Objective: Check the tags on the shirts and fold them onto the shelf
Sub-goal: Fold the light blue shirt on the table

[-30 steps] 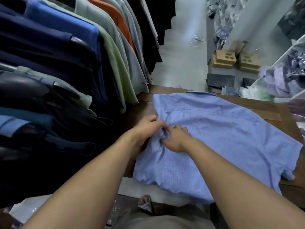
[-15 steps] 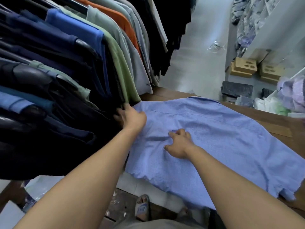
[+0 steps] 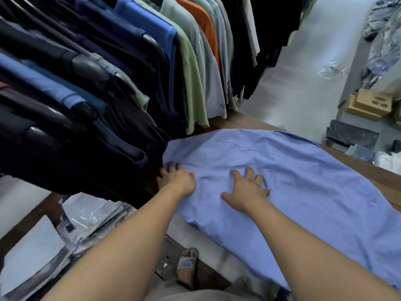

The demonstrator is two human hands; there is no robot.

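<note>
Shirt: the light blue shirt [image 3: 303, 181] is laid flat across the wooden worktop [image 3: 382, 177], its near hem hung over the front edge.
Right hand: the right hand [image 3: 247, 187] is pressed flat on the cloth, fingers spread wide, nothing held.
Left hand: the left hand [image 3: 176, 179] is set at the shirt's left edge; its fingers are lost in shadow, so a grip cannot be told.
Rack: hanging garments [image 3: 152, 72] in navy, blue, green and orange are crowded just beside that left edge.
Floor: a sandal [image 3: 187, 263] is seen below the worktop.
</note>
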